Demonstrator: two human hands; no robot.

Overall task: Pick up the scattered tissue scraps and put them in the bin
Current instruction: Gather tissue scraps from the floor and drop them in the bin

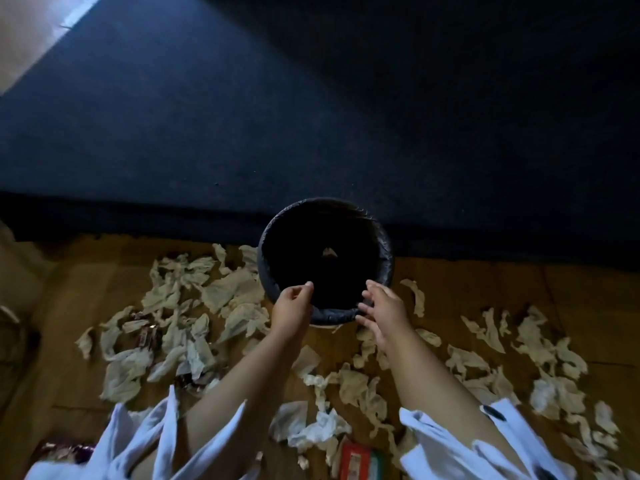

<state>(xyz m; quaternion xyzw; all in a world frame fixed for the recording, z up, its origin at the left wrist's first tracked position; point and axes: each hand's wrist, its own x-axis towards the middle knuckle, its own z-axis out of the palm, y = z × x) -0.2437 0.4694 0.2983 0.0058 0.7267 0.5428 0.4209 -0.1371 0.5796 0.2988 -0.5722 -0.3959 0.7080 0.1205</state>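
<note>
A round bin lined with a black bag stands on the brown floor, against a dark blue edge. One small pale scrap shows deep inside it. Both my hands are at the bin's near rim. My left hand has its fingertips pinched together over the opening, with nothing visible in them. My right hand has its fingers spread, touching the rim. Several white tissue scraps lie scattered on the floor: a heap on the left, more on the right, and some near my arms.
A large dark blue surface fills the upper view behind the bin. Small wrappers lie among the left scraps, and a red and green packet lies at the bottom. White sleeves cover my upper arms.
</note>
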